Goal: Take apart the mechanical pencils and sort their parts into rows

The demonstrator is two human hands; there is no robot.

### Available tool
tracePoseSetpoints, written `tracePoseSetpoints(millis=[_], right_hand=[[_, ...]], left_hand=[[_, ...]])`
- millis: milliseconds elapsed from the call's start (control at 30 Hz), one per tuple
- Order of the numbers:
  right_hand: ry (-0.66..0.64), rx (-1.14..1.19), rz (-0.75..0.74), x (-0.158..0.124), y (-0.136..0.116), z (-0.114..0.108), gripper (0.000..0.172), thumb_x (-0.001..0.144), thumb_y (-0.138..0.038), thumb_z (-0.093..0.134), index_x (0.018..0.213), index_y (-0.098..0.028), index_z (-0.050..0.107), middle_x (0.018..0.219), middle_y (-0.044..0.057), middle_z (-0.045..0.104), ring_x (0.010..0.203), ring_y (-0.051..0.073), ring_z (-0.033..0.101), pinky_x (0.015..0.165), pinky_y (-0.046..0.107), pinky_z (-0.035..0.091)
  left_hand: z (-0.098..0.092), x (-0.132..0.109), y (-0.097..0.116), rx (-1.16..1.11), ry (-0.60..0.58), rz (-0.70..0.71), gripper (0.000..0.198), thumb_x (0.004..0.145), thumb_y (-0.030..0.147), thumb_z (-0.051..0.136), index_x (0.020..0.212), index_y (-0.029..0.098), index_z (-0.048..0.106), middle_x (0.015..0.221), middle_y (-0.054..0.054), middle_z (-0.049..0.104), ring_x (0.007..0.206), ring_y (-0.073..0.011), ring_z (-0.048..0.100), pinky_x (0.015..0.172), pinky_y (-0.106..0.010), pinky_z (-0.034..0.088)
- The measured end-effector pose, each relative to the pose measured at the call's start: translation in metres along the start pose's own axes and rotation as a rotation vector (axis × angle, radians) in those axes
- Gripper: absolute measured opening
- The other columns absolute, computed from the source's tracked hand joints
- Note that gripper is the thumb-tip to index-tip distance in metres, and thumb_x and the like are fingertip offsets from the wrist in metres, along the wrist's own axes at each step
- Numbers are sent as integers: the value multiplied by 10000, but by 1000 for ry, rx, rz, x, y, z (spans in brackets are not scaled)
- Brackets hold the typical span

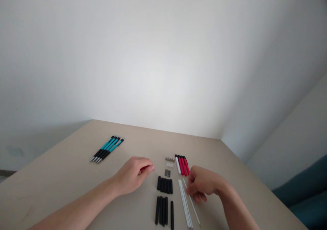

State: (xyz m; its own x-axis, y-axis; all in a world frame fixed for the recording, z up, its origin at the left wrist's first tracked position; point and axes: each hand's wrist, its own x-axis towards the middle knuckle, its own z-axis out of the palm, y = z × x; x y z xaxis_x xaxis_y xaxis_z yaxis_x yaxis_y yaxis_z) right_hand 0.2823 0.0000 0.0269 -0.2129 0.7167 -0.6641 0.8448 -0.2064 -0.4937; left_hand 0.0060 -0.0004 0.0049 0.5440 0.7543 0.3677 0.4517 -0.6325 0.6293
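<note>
My left hand (134,175) rests on the beige table (63,175), fingers closed round a small red pen part (143,168) that peeks out between them. To its right my right hand (203,184) is curled, fingertips pinching a thin white refill (192,204) from the row of white refills (185,202). Between the hands lie short black grips (165,185), longer black barrels (162,209), small springs (167,172) and metal tips (169,159). Red and white pen parts (182,164) lie just beyond my right hand.
Several finished teal-and-black pens (107,149) lie side by side at the far left of the table. A white wall rises behind. The table's right edge runs close to my right arm, with a dark teal seat (306,196) beyond it.
</note>
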Motion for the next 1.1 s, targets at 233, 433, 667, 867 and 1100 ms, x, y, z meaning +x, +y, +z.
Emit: tracePoseSetpoints(millis=[233,433,667,867,1100], right_hand=[[-37,28,-34,-2,-2,3,197,583,-141,542,388,-161,524,420,-26,565,339,66,454,346,161,307],[-15,59,-99,-3,-1,4,168,584,-138,514,424,-166,554,426,-24,577,337,70,455,358,160,339],[-23,85,-132,-5,-2,6,159,583,-142,495,441,-173,560,424,-26,571,334,75,441,366,167,348],[121,7,-226,-11,-9,4,202,667,-182,517,470,-168,556,422,-22,542,347,80,404,376,193,299],[631,37,-635,-2,-43,36,151,820,-265,567,888,-174,666,618,-21,580,534,98,453,511,203,330]], left_hand=[[0,0,1,-8,1,-3,277,922,218,424,692,157,566,581,45,480,538,-92,414,539,-205,287],[0,-1,2,-10,1,-6,285,924,217,418,687,157,565,574,44,474,536,-94,411,538,-207,285],[0,0,2,-26,-12,-15,291,925,228,420,681,155,562,580,43,468,544,-94,405,541,-208,285],[-2,0,5,-94,-68,-37,299,936,267,411,741,152,605,581,37,473,542,-99,406,540,-215,294],[-2,-7,2,-344,-149,-7,596,855,138,455,1401,183,220,808,4,554,639,-125,440,639,-241,386]])
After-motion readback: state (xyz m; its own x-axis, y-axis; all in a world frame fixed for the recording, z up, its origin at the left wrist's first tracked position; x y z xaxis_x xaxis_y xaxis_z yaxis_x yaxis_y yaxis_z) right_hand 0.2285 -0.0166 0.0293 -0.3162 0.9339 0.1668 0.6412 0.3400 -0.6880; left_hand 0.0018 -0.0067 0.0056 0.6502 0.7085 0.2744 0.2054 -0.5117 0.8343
